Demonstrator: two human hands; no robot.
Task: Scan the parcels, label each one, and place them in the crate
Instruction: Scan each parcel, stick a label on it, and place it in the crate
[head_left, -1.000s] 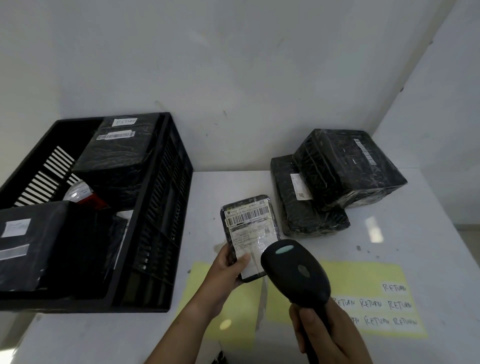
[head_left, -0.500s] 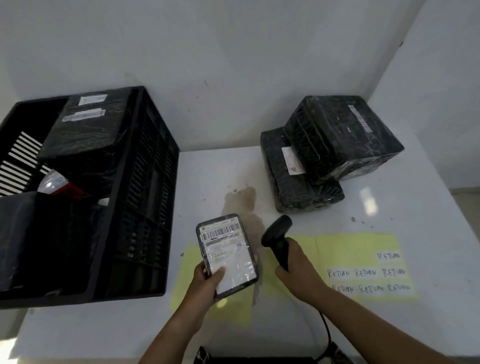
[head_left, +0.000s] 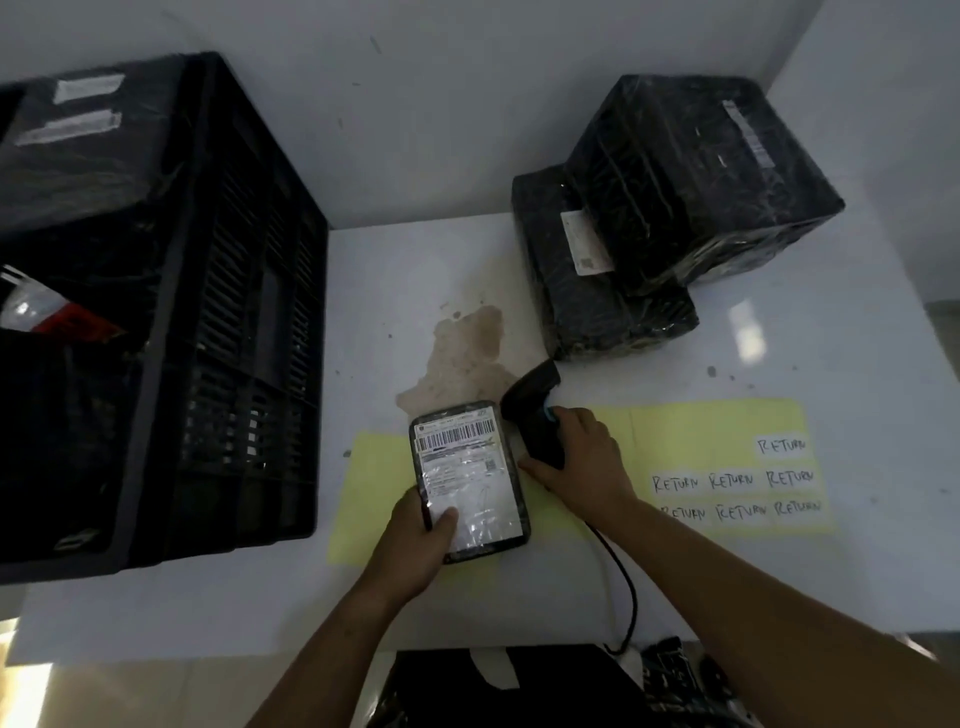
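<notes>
A warehouse-type parcel returns station is indicated. A corded scanner (head_left: 527, 402) is gripped in the right hand (head_left: 582, 462), and a small parcel (head_left: 475, 501) bearing a barcoded shipping label (head_left: 457, 441) is held in the left hand (head_left: 415, 545). A black crate (head_left: 249, 338) loaded with wrapped parcels (head_left: 78, 171) is set left of the left hand. Handwritten RETURN stickers (head_left: 737, 480) on a yellow sheet (head_left: 701, 436) are laid right of the right hand.

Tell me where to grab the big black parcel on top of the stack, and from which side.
Grip its left and right faces together, coming from the front. The big parcel is a broad box, likely too wide for a one-sided grab. It rests on the flatter parcel, and the wall stands close behind it.
</notes>
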